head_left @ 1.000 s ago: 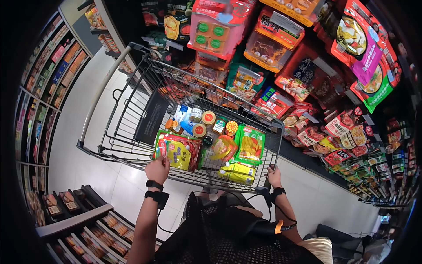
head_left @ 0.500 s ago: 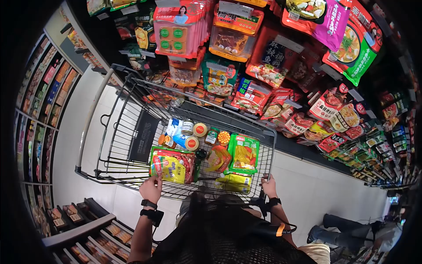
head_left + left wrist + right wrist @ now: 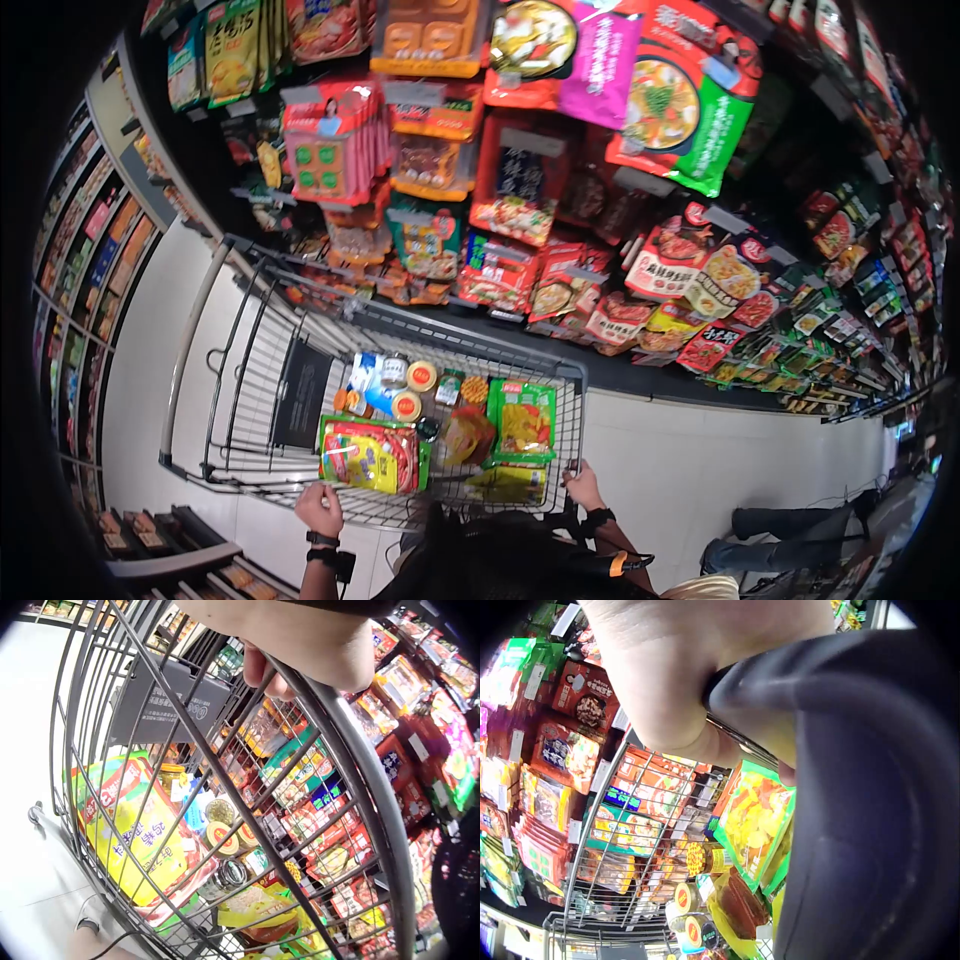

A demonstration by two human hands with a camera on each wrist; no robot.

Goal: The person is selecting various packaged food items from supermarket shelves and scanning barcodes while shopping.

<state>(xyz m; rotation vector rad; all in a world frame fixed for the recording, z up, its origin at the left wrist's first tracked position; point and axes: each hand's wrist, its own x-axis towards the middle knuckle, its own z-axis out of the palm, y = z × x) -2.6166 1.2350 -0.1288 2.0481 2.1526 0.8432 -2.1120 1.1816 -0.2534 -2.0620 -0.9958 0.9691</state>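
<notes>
A metal shopping cart [image 3: 585, 420] stands in front of me, with groceries in its wire basket. My left hand [image 3: 320, 508] grips the near side rim; in the left wrist view its fingers [image 3: 259, 671] curl over the bar. The right hand [image 3: 582, 487] holds the rim at the near right corner, and in the right wrist view the thumb and fingers wrap round it. Close to the left hand lies a yellow and red seasoning bag [image 3: 370, 455]. Nearer the right hand are a green-edged food pouch [image 3: 523, 420] and a yellow pouch [image 3: 510, 484]. Several jars [image 3: 421, 376] stand behind them.
Beyond the cart, a tall shelf rack holds hanging red and green food packets [image 3: 660, 110]. Shelves of boxed goods [image 3: 95, 260] line the left. Pale floor [image 3: 660, 470] runs to the right, where another person's legs [image 3: 780, 535] show. A low display [image 3: 150, 550] is at lower left.
The head view has tilted up toward the shelf rack, so the cart and both hands sit lower and further left in it. Both hands keep their hold on the rim.
</notes>
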